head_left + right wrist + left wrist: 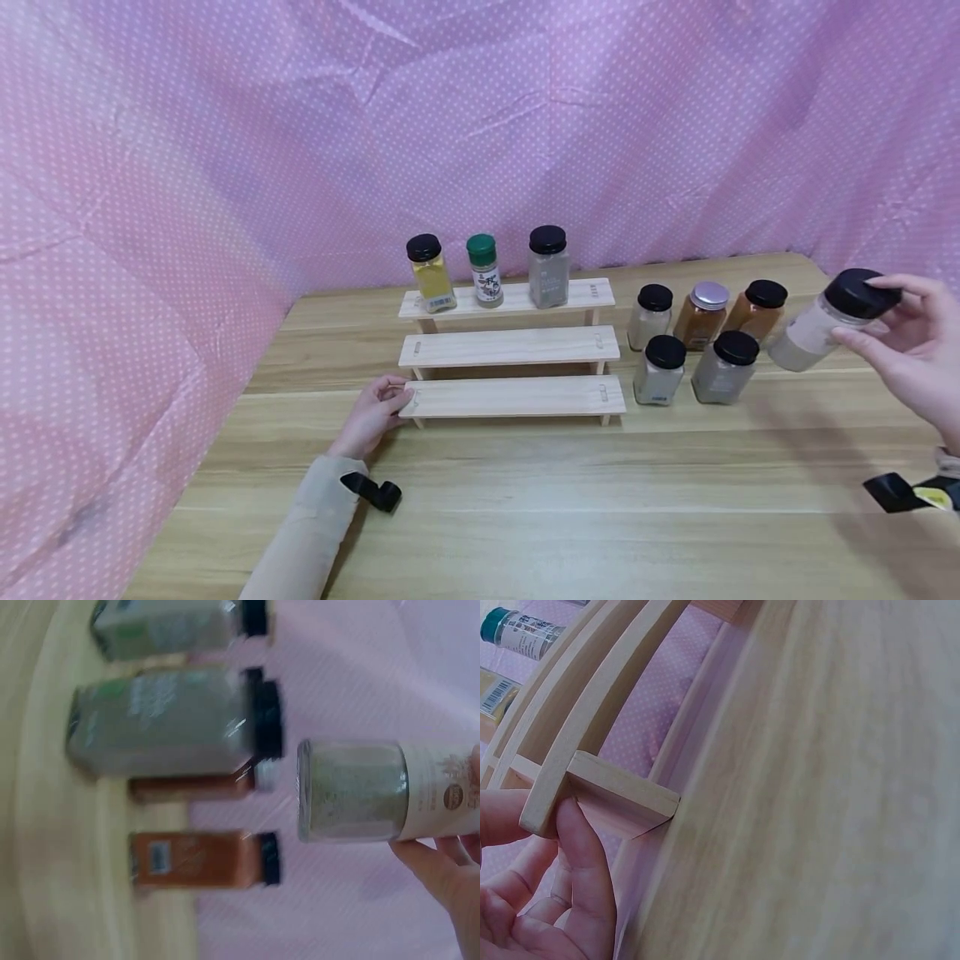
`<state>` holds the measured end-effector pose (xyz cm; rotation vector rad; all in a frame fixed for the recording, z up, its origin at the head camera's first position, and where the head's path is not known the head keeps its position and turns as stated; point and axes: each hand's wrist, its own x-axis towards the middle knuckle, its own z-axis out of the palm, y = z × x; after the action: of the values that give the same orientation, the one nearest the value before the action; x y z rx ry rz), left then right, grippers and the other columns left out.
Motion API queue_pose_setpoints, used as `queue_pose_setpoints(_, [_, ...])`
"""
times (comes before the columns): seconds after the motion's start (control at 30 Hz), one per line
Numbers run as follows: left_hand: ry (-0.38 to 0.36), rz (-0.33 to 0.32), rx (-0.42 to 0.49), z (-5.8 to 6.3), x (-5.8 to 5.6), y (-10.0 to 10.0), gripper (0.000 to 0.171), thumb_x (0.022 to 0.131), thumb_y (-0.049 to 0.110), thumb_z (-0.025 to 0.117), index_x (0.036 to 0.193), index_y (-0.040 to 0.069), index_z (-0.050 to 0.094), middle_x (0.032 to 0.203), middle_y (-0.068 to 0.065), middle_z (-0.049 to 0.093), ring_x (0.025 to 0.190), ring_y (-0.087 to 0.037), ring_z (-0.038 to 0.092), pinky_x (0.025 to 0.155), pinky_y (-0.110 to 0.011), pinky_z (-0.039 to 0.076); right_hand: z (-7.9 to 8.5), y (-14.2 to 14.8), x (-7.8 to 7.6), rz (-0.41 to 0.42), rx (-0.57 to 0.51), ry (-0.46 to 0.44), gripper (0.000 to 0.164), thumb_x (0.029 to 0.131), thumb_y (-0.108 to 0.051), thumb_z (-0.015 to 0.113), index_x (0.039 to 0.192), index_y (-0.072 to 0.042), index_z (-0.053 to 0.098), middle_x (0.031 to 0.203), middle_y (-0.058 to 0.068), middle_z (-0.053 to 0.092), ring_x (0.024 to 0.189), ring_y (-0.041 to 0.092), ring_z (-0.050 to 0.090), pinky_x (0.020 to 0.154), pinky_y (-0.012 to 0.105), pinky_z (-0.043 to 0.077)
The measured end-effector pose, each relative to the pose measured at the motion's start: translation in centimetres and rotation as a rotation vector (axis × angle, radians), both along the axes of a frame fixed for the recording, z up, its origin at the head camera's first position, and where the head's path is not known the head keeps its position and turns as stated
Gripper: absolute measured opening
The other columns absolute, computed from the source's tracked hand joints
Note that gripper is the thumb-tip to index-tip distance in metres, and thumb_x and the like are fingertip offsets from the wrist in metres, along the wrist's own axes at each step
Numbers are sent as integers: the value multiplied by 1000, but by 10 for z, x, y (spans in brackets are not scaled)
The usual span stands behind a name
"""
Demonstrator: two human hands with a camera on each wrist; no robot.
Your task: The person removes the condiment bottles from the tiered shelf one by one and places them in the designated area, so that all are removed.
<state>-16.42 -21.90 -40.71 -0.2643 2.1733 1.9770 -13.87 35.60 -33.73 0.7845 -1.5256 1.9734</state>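
Note:
My left hand (369,419) pinches the left end of the lowest board of a three-step wooden rack (513,397). In the left wrist view, thumb and finger grip the board end (546,802) beside its support leg. At the far right, my right hand (928,346) grips a clear spice jar (808,335) by its black lid. The jar is tilted, with a pale label and greyish powder inside; in the right wrist view its glass base (352,791) is off the table. On the top step stand a yellow jar (433,283), a green-capped bottle (487,279) and a grey-powder jar (549,275).
Right of the rack, several jars stand on the wooden table (480,517): black-lidded pale ones (660,379), a purple-lidded brown one (701,321) and an orange-brown one (753,317). A pink dotted cloth (480,125) hangs behind and at the left.

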Motion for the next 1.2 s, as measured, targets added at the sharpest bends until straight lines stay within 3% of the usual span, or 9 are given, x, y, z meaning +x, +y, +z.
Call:
queue_pose_setpoints(0.17, [4, 3, -2, 0, 1, 0, 9, 95, 3, 53, 104, 4, 51, 81, 6, 59, 70, -5, 58, 60, -19, 49, -58, 58, -33, -125, 172, -89, 68, 71, 11, 75, 128, 15, 37, 122, 6, 60, 111, 9, 59, 83, 13, 50])
queue_pose_setpoints(0.27, [8, 8, -6, -1, 1, 0, 9, 95, 3, 53, 103, 4, 51, 80, 5, 58, 70, -6, 57, 60, -20, 50, -78, 76, -42, -99, 216, -169, 63, 72, 28, 61, 128, 11, 39, 124, 4, 58, 111, 6, 59, 80, 13, 50])
queue_pose_setpoints(0.4, [10, 7, -17, -1, 0, 1, 10, 95, 4, 53, 104, 3, 51, 81, 5, 58, 71, -6, 58, 60, -20, 50, -55, 45, -21, -43, 180, -219, 57, 74, 30, 56, 122, 0, 49, 118, -1, 58, 105, 0, 61, 77, 11, 50])
queue_pose_setpoints(0.5, [11, 8, -18, 0, 0, 1, 10, 95, 4, 53, 104, 3, 51, 81, 5, 58, 72, -6, 58, 61, -20, 50, -38, 25, -8, -74, 241, -249, 58, 77, 30, 53, 117, -10, 53, 114, -8, 57, 101, -7, 60, 76, 7, 48])
queue_pose_setpoints(0.67, [10, 8, -17, -1, 0, 0, 10, 95, 3, 53, 105, 2, 51, 81, 5, 58, 71, -5, 58, 61, -20, 50, -46, 26, -10, -119, 361, -322, 60, 78, 30, 51, 115, -17, 51, 113, -16, 54, 99, -14, 56, 73, 3, 45])
queue_pose_setpoints(0.9, [5, 9, -7, -2, 2, 0, 11, 95, 2, 52, 106, 1, 50, 81, 5, 59, 71, -6, 58, 61, -20, 51, -56, 25, -12, -160, 474, -275, 62, 76, 31, 51, 116, -16, 48, 113, -17, 51, 101, -16, 54, 77, 1, 43])
queue_pose_setpoints(1.03, [0, 10, -13, -1, 2, 1, 11, 95, 2, 52, 105, 2, 51, 80, 5, 58, 70, -5, 57, 61, -20, 50, -58, 27, -11, -206, 547, -314, 66, 76, 31, 52, 116, -21, 45, 112, -21, 49, 98, -19, 52, 73, 0, 42])
queue_pose_setpoints(1.2, [-4, 18, -13, -1, 0, 1, 11, 95, 2, 52, 105, 2, 51, 80, 5, 57, 69, -5, 57, 60, -19, 50, -58, 28, -12, -219, 561, -328, 65, 78, 28, 53, 117, -23, 44, 111, -22, 49, 95, -19, 52, 70, 1, 42])
